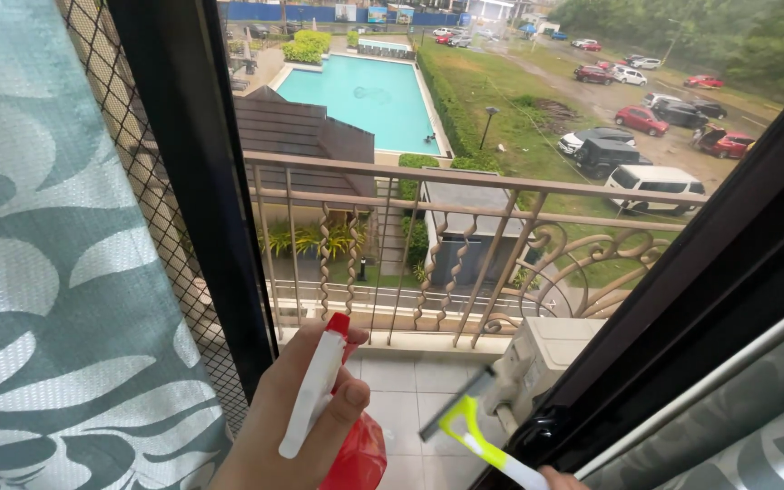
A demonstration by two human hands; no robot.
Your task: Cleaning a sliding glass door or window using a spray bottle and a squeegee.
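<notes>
Pale tiled balcony floor (410, 390) seen through a window; a cream-coloured outdoor air-conditioning unit (546, 354) stands on it at three o'clock, and an ornate metal railing (465, 236) borders it at twelve o'clock.

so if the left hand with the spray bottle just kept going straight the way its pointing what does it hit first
Probably the window glass: the left hand aims the spray bottle up toward it, with the balcony railing outside beyond. Depth is hard to judge.

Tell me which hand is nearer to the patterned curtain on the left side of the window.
Left. The left hand, gripping a spray bottle, is just beside the curtain. The right hand, holding a squeegee, sits farther off by the dark window frame.
</notes>
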